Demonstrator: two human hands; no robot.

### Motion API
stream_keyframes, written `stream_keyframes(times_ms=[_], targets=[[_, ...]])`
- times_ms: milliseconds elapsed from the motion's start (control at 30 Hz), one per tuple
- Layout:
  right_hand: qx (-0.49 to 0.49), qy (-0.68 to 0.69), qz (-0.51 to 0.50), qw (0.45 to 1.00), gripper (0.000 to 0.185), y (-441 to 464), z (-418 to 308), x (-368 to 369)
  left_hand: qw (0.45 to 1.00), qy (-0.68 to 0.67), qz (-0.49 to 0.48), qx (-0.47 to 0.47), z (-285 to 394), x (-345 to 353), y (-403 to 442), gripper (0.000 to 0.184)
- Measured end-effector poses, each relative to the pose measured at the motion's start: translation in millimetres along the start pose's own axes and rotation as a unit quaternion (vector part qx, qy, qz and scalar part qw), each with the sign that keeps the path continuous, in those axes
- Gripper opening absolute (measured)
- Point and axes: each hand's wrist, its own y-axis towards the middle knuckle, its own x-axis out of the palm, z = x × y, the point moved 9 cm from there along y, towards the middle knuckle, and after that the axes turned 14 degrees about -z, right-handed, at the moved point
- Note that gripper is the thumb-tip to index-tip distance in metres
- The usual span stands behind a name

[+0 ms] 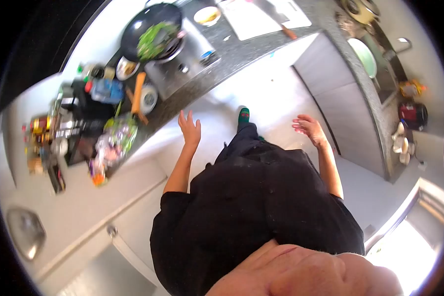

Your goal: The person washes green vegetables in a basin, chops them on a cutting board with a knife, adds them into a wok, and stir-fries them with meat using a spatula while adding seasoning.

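Observation:
My left hand (190,129) is raised in the air by the counter's front edge, fingers spread, holding nothing. My right hand (310,129) hovers over the floor in front of the white cabinets, its fingers apart with nothing in them. Beyond my left hand, a black wok (131,43) holding green leafy vegetables (155,41) sits on the gas stove (192,54). Closest to that hand on the counter are a wooden-handled utensil (138,91) and a small white dish (148,98), both blurred.
Behind the stove side stands a bowl of yellowish food (207,16). A knife (284,27) lies across a white cutting board (246,20). Bottles and bags (114,138) crowd the left counter. A pale green basin (364,58) is by the sink at right. Cabinets (330,89) border the floor.

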Motion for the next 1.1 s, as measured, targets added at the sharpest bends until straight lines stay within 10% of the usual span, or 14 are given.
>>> stream_keyframes(times_ms=[300, 800, 967, 1033, 1100], targets=[[0.003, -0.010, 0.089, 0.996, 0.045, 27, -63, -94, 0.969, -0.082, -0.049, 0.226, 163, 18, 222, 0.034], [0.009, 0.043, 0.135, 0.990, 0.037, 76, -136, -227, 0.977, 0.082, -0.130, 0.150, 174, 86, 381, 0.018], [-0.061, -0.234, 0.196, 0.950, 0.032, 136, -231, -374, 0.995, 0.033, -0.082, 0.045, 187, 74, 392, 0.020], [-0.182, -0.437, 0.362, 0.803, 0.033, 153, -306, -422, 0.999, 0.002, -0.051, -0.009, 197, 72, 393, 0.020], [-0.114, -0.411, 0.394, 0.814, 0.053, 189, -355, -466, 0.993, 0.047, -0.104, 0.025, 205, 86, 410, 0.019]])
